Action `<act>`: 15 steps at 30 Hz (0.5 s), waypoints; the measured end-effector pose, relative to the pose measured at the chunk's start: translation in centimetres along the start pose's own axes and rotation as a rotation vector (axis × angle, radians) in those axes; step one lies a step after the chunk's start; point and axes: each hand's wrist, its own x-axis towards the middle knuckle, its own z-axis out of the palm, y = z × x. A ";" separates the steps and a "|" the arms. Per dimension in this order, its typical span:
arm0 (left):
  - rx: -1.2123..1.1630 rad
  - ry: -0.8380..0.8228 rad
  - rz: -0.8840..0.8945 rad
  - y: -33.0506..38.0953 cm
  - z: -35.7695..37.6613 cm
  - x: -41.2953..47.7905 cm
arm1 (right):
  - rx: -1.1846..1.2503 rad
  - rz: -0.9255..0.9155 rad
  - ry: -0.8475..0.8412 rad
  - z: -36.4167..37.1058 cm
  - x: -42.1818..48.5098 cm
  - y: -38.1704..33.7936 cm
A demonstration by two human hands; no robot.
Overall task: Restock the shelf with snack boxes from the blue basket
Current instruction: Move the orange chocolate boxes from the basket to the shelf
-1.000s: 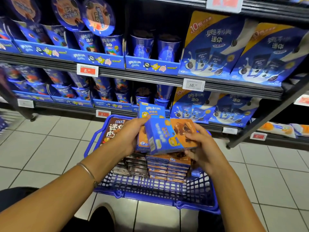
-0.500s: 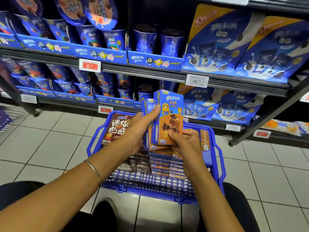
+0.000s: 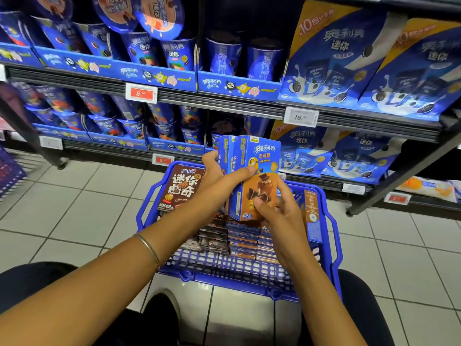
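Observation:
Above the blue basket (image 3: 331, 228) I hold a small bundle of blue-and-orange snack boxes (image 3: 254, 178) upright. My left hand (image 3: 219, 181) grips the bundle from the left, thumb across the front box. My right hand (image 3: 277, 211) pinches the lower right corner of the front box. Inside the basket lie stacked blue-orange boxes (image 3: 245, 243), dark boxes (image 3: 214, 236) and an upright brown cookie box (image 3: 180, 187). The shelf (image 3: 224, 101) stands just behind the basket.
Shelf tiers carry blue cookie cups (image 3: 139, 48), display trays (image 3: 239, 87) and large blue bags (image 3: 331, 61), with price tags (image 3: 141, 93) on the rails. A black shelf leg (image 3: 389, 181) slants at right. White tiled floor (image 3: 64, 208) lies to the left. My dark-trousered knees frame the basket.
The front box went from lying sideways to standing upright against the others. Both hands lifted the bundle slightly above the basket and closer to the shelf.

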 end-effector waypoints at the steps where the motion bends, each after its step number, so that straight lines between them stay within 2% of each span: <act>1: -0.009 -0.007 0.012 0.1 0.0 -0.1 | -0.005 -0.010 -0.006 0.1 -0.1 0.0; 6: 0.047 -0.049 0.116 0.0 0.0 -0.4 | -0.016 -0.046 -0.032 0.4 -0.1 -0.4; 15: 0.112 -0.006 0.129 -0.6 0.0 0.4 | -0.077 -0.094 -0.045 0.8 -0.1 -1.2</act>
